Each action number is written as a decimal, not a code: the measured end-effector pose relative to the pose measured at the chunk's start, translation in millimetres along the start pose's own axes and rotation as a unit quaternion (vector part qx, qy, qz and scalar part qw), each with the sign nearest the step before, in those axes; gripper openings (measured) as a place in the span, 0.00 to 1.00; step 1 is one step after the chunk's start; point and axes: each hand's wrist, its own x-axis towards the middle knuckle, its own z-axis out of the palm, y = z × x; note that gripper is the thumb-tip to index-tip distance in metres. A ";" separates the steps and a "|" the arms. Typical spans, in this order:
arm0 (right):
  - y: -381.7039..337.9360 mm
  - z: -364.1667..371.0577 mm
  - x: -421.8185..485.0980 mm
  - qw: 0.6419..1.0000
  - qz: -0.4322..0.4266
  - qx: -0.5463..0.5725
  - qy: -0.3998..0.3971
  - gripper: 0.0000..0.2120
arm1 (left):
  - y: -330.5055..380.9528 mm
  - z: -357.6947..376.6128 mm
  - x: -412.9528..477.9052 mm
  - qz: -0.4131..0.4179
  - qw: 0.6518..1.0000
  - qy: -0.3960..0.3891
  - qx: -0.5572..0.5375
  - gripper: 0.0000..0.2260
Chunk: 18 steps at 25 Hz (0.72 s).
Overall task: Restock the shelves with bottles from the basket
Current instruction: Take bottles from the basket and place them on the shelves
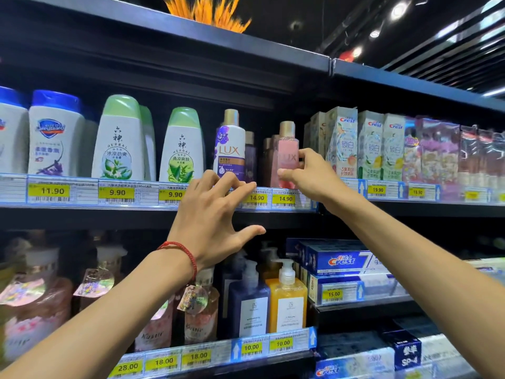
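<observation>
A pink LUX bottle (287, 157) with a gold cap stands at the front edge of the upper shelf (136, 207). My right hand (308, 173) grips its right side, thumb under the lower front and fingers at its shoulder. To its left stands a purple LUX bottle (231, 149) with darker bottles behind. My left hand (216, 217) is spread open in front of the shelf edge, just below the purple bottle, fingertips at the price strip. A red cord is on that wrist. The basket is out of view.
Green-capped herbal bottles (120, 143) and blue-capped bottles (54, 138) fill the shelf's left. Crest boxes (344, 143) stand just right of the pink bottle. The lower shelf holds pump bottles (287, 299) and toothpaste cartons (341, 259). A black shelf board (191, 36) hangs overhead.
</observation>
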 end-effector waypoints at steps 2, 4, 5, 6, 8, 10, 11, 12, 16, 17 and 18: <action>-0.4 2.0 -1.5 0.999 -0.013 -0.032 0.012 0.28 | -0.2 -0.3 -0.1 0.001 1.000 -0.001 0.002 0.34; -0.8 3.5 -2.9 0.998 -0.013 -0.049 0.023 0.31 | 0.1 -0.4 0.0 0.005 1.000 -0.003 0.006 0.34; -0.7 4.6 -2.9 0.998 -0.009 -0.053 0.027 0.30 | 0.1 -0.5 -0.3 0.006 1.000 -0.003 0.008 0.34; -0.8 5.9 -2.7 0.998 -0.003 -0.056 0.032 0.30 | -0.3 -0.7 -0.7 0.007 1.000 -0.001 0.008 0.34; -0.9 8.7 -1.0 0.996 0.006 -0.073 0.048 0.28 | -0.5 -0.7 -0.7 0.007 1.000 0.001 0.005 0.34; -1.1 12.8 -1.4 0.994 0.007 -0.091 0.066 0.25 | -0.1 -0.5 -1.1 0.007 1.000 0.000 0.005 0.34; -1.0 14.9 -1.9 0.992 0.006 -0.098 0.074 0.23 | 0.0 -0.4 -1.2 0.007 1.000 -0.001 0.007 0.34; -1.6 16.7 -2.9 0.991 0.006 -0.105 0.081 0.22 | 0.0 -0.3 -1.1 0.007 1.000 -0.001 0.008 0.34; -4.8 17.6 -6.0 0.989 0.017 -0.111 0.093 0.18 | -2.0 0.3 -1.6 0.012 1.000 -0.006 0.018 0.34; -4.9 17.7 -6.0 0.989 0.019 -0.109 0.095 0.18 | -2.5 0.6 -1.7 0.013 1.000 -0.006 0.020 0.34; -5.0 17.7 -6.6 0.989 0.018 -0.107 0.098 0.18 | -2.5 0.8 -1.9 0.012 1.000 -0.006 0.021 0.34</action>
